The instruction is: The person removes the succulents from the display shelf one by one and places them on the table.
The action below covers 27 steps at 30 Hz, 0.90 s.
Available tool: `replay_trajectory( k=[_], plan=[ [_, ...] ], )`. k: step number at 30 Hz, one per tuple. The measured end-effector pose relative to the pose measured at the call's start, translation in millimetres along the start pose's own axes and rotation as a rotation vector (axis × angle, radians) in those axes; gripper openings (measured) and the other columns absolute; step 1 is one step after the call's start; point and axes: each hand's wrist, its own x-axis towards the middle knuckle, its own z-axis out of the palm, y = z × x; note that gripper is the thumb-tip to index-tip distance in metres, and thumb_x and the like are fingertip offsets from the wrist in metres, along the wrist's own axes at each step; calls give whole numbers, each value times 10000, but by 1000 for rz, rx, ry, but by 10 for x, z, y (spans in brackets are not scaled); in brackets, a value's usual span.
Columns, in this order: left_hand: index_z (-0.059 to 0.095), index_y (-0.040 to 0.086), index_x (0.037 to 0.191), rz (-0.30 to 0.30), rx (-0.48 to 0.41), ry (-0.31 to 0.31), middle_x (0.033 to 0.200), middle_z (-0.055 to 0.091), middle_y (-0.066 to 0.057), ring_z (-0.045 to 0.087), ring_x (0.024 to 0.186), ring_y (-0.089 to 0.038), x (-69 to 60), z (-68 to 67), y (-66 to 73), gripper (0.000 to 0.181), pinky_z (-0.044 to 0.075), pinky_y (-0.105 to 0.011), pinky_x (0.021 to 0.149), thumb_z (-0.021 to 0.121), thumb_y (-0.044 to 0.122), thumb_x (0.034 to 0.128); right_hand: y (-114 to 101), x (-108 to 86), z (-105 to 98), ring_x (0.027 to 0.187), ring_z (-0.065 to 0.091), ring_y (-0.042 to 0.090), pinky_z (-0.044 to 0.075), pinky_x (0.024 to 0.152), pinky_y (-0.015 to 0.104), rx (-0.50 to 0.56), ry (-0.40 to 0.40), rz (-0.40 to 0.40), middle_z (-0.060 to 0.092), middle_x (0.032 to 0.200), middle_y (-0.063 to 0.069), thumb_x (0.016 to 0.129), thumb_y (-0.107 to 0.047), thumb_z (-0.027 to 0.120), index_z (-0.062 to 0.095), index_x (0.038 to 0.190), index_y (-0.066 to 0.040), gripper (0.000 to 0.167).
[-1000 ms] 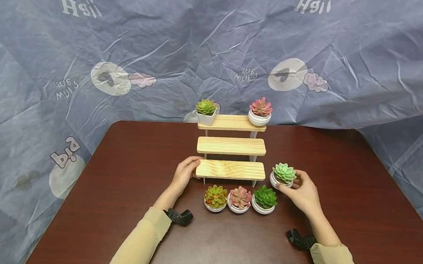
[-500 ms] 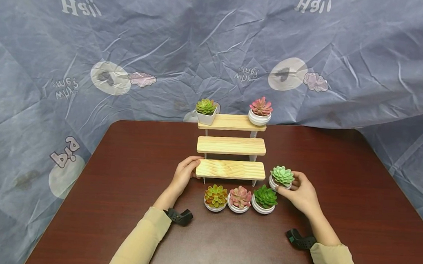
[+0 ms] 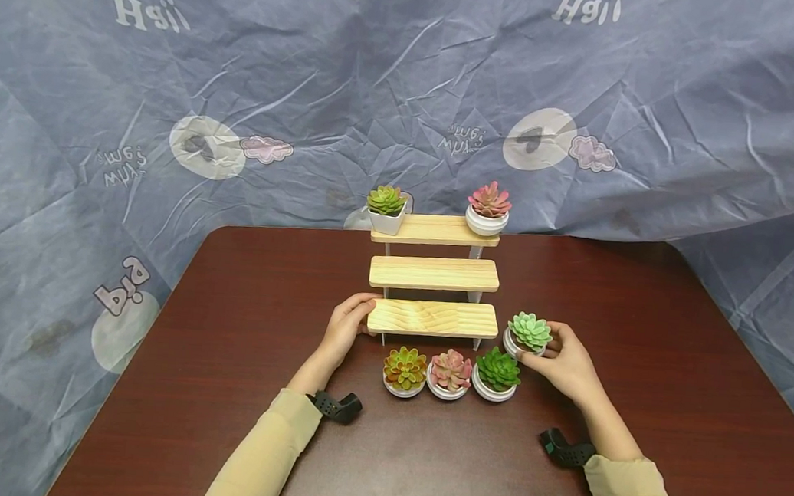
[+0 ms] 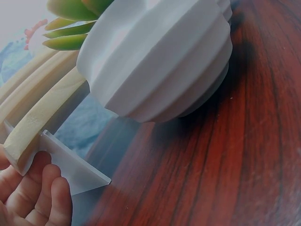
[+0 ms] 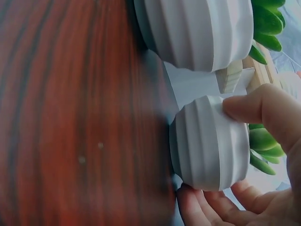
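Note:
My left hand (image 3: pixel 341 330) grips the left end of the lowest board of a three-step wooden shelf stand (image 3: pixel 432 319). In the left wrist view its fingers (image 4: pixel 40 190) curl beside the board's end and a clear leg. My right hand (image 3: pixel 571 368) holds a potted succulent (image 3: pixel 529 331) with pale green leaves, right of the stand. In the right wrist view, thumb and fingers clasp its ribbed white pot (image 5: pixel 209 146), which sits at the tabletop. Several more potted succulents are near: a yellow-orange one (image 3: pixel 405 369), a pink one (image 3: pixel 451 370) and a dark green one (image 3: pixel 498 370), in a row before the stand.
On the top board stand a green succulent in a square pot (image 3: pixel 387 209) at the left and a pink-red succulent (image 3: pixel 489 207) at the right. The dark wooden table (image 3: pixel 255 292) ends at a blue printed cloth (image 3: pixel 353 83) behind.
The pale green succulent in my right hand has moved slightly left and down, towards the stand, then stayed nearly still. My left hand has kept its place on the board.

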Motion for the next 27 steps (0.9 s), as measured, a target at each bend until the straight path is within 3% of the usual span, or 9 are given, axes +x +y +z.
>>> replay_trajectory(
  k=[9, 16, 27],
  plan=[
    [571, -95, 1195, -3, 5, 0, 984, 612, -81, 574, 700, -123, 4, -10, -11, 314, 509, -271, 592, 477, 119, 986, -62, -8, -68, 1079, 551, 422, 459, 883, 500, -25, -41, -64, 503, 1192, 276, 773, -243, 781, 354, 1312, 96, 767],
    [553, -111, 1208, -6, -3, -11, 978, 610, -73, 575, 702, -122, 14, -12, -21, 331, 507, -264, 592, 471, 123, 989, -212, -39, -195, 1176, 457, 460, 392, 952, 542, 4, -57, -43, 400, 1322, 295, 789, -299, 768, 303, 1386, 58, 836],
    [581, -76, 1185, -1, 7, -7, 984, 606, -84, 569, 696, -126, -7, -11, 3, 293, 509, -267, 601, 461, 108, 992, -442, 34, -249, 1202, 439, 441, 353, 994, 518, 70, 1, -99, 424, 1314, 292, 813, -267, 750, 329, 1380, 47, 772]
  ],
)
